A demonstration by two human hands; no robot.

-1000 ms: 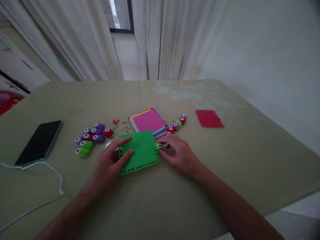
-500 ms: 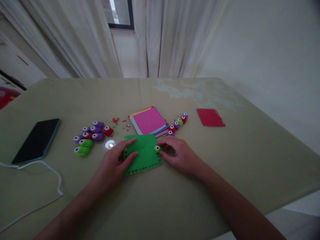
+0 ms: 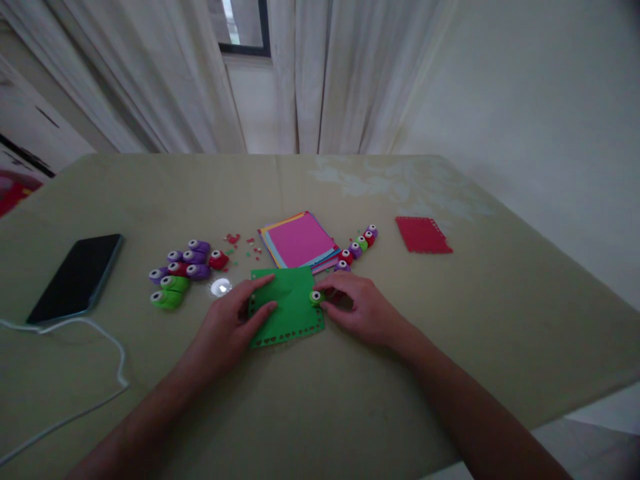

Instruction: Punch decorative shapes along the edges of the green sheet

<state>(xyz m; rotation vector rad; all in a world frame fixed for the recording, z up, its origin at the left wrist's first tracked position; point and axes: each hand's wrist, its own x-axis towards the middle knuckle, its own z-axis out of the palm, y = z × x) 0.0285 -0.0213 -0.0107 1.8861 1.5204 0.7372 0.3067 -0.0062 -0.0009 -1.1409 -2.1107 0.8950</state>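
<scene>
A green paper square (image 3: 287, 303) lies in front of me, with small punched shapes along its left and lower edges. My left hand (image 3: 235, 320) grips its left side, the index finger and thumb resting on top. At the right edge my right hand (image 3: 357, 303) pinches a small green craft punch (image 3: 316, 297) with a star mark on its white top. The punch sits over the paper's edge. Just beyond that hand, a slanting row of purple, red and green punches (image 3: 355, 249) stands on the table.
More punches (image 3: 198, 272) cluster at the left beside a clear round piece (image 3: 221, 287). Paper bits (image 3: 233, 238) lie behind them. A stack of coloured paper (image 3: 303, 241), a punched red square (image 3: 424, 235), a dark tablet (image 3: 75, 277) and a white cable (image 3: 120, 363) are on the table (image 3: 310, 413).
The view has shifted very slightly. Both hands, the green paper and the green punch hold nearly the same positions.
</scene>
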